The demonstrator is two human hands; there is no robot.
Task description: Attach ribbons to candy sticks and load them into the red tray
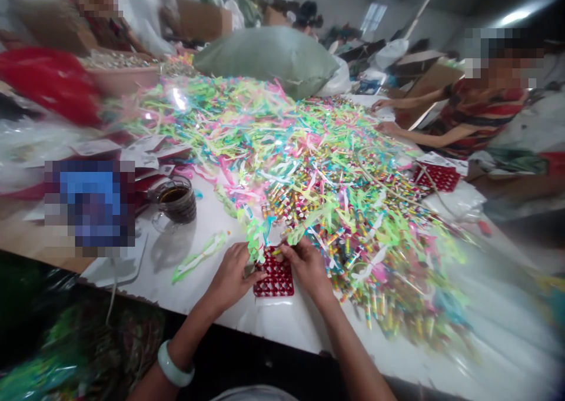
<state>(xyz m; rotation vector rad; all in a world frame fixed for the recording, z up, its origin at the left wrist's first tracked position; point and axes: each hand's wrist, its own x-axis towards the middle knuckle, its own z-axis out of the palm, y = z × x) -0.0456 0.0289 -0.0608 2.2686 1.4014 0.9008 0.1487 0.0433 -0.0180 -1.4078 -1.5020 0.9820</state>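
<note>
A small red tray (276, 283) with rows of holes lies on the white tabletop in front of me. My left hand (232, 274) grips its left side, the thumb over the holes and the other fingers partly hidden by green and white streamers (256, 242). Above the tray's far right corner, my right hand (309, 265) pinches a small yellow tube (277, 251) with pale green streamers (302, 227) attached. Just beyond both hands spreads a large heap of small striped tubes with coloured streamers (282, 148).
A glass mug of dark drink (176, 201) stands left, near a pixelated device (90, 204) and a loose streamer (198, 258). A big green sack (269, 59) lies behind the heap. At right, a co-worker (468, 112) sits near another red tray (436, 177); another person (106, 24) is far left.
</note>
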